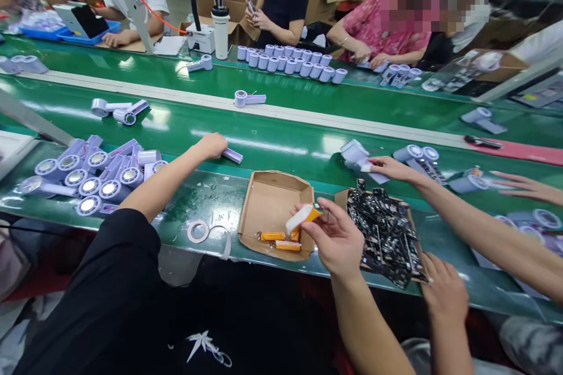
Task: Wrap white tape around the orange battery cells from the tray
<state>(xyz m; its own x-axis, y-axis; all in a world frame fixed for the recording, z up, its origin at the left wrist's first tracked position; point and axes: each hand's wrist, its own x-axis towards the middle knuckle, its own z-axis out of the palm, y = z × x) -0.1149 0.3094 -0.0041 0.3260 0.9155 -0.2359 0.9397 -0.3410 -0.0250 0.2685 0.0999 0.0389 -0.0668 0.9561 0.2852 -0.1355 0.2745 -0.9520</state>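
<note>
the right hand (341, 240) is nearly closed, pinching an orange battery (313, 212) with a white strip (297, 218) along it, above an open cardboard box (266, 202) where other orange cells (288, 245) lie loose. the left hand (213, 145) is curled over one end of a lilac fan body (233, 156) on the green belt (281, 129); its fingertips are hidden, so i cannot tell how firmly it grips. if the pinch slackens, the battery could drop and knock the cells beneath; if the strip is sticky, it might fold or cling to a finger. should the belt run, a weak left hold could let the body drift. black circuit boards (382, 234) heap up just beside the right hand, so a bump might spill some onto the desk (182, 193).
</note>
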